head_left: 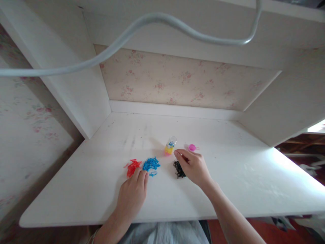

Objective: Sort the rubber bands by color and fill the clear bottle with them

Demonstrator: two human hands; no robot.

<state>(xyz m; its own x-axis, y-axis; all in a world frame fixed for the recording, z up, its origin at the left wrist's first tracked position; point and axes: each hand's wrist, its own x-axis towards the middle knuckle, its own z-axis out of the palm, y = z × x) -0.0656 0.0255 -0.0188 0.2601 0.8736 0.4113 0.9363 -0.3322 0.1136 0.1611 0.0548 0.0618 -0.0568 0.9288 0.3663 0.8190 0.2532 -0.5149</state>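
My left hand (pixel 133 191) rests on the table, fingers stretched forward and tips down at the near edge of two small piles. One pile is red plastic clips (pixel 133 167), partly behind my fingers; the other is blue plastic clips (pixel 151 163). A single loose blue clip (pixel 153 174) resembles a small safety pin. My right hand (pixel 194 166) is in a pinch above a pile of black clips (pixel 179 169), partly covering it. Whatever its fingertips hold is too small to make out. Just left of them stands a small clear bottle (pixel 170 145) with blue, yellow and pink pieces inside.
A round pink cap (pixel 192 147) with a loop lies behind my right hand. The white table (pixel 76 189) has side panels and a low back ledge (pixel 175 110). A pale cable (pixel 162 17) runs across the top of the view, close to the camera.
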